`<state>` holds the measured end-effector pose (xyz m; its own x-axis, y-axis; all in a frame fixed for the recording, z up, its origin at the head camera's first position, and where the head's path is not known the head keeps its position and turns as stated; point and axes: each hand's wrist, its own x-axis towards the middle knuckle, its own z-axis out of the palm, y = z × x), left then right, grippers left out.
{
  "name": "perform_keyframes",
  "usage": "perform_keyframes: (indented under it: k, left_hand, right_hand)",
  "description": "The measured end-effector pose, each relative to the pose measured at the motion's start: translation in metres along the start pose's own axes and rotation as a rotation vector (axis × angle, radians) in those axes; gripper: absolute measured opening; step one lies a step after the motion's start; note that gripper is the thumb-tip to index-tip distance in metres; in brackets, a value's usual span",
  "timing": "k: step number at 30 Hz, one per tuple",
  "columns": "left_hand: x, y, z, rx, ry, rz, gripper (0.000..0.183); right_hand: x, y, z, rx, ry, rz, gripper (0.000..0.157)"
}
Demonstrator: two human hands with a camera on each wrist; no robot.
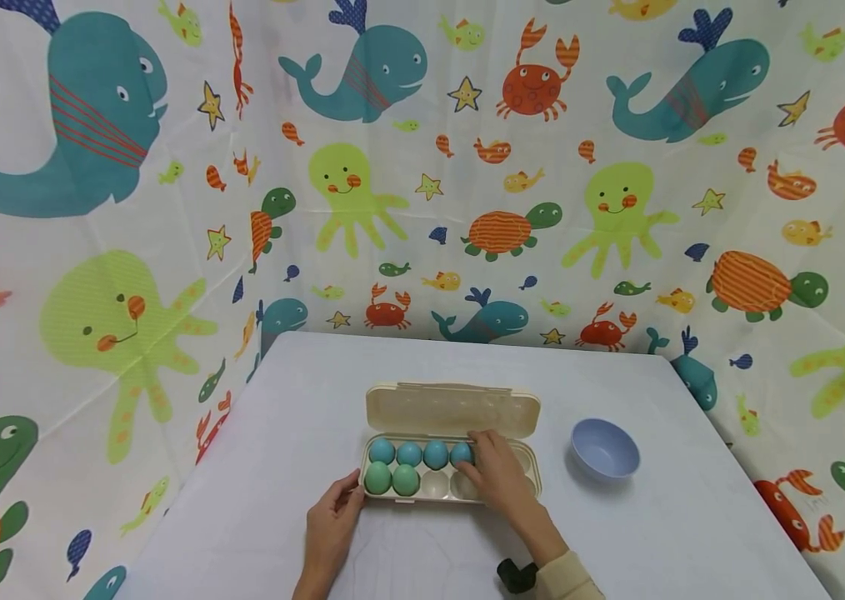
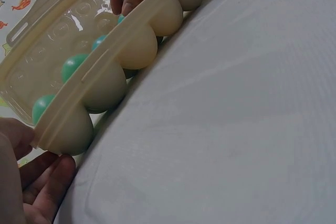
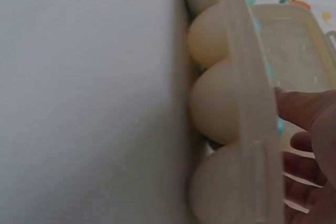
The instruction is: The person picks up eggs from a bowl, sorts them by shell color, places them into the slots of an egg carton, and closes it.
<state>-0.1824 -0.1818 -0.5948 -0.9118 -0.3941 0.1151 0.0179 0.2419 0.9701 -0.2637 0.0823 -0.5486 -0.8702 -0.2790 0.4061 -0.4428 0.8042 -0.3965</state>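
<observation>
A beige plastic egg carton lies on the table with its lid tilted back. Its back row holds several blue eggs; two green eggs sit in the front row at the left. My left hand grips the carton's front left corner, thumb above and fingers below in the left wrist view. Over the back row, my right hand has its thumb and fingers about the rightmost blue egg, which is in or just above its cup. The right wrist view mostly shows the carton's rounded underside.
A blue bowl stands to the right of the carton. Near my right sleeve lies a small black object of unclear kind. The table has a white cover, and a sea-animal curtain hangs around it.
</observation>
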Motion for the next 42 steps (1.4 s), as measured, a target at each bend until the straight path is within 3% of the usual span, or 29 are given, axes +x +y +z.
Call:
perform_keyframes:
  k: [8, 11, 16, 24, 30, 35, 42]
  left_hand:
    - [-0.010, 0.034, -0.006, -0.021, -0.020, 0.004, 0.030]
    - [-0.012, 0.039, -0.008, -0.034, -0.019, -0.001, 0.030]
    - [-0.013, 0.039, -0.008, -0.045, -0.015, 0.006, 0.030]
    - [-0.012, 0.037, -0.008, -0.042, -0.021, 0.003, 0.030]
    - [-0.012, 0.039, -0.009, -0.044, -0.019, -0.001, 0.030]
    - [-0.012, 0.036, -0.008, -0.055, -0.016, 0.001, 0.030]
    - [-0.012, 0.032, -0.006, -0.041, 0.005, 0.011, 0.030]
  right_hand:
    - [0.004, -0.012, -0.023, 0.015, 0.044, -0.026, 0.049]
    - [0.007, -0.021, -0.036, 0.034, 0.036, -0.028, 0.046]
    - [0.014, -0.032, -0.059, 0.071, 0.060, -0.036, 0.039]
    - [0.033, -0.027, -0.085, 0.004, 0.243, -0.179, 0.034]
    - [0.049, -0.020, -0.103, -0.017, 0.274, -0.178, 0.034]
    - [0.059, -0.006, -0.106, -0.009, 0.225, -0.086, 0.036]
    - [0.067, 0.015, -0.099, -0.010, 0.021, 0.152, 0.053]
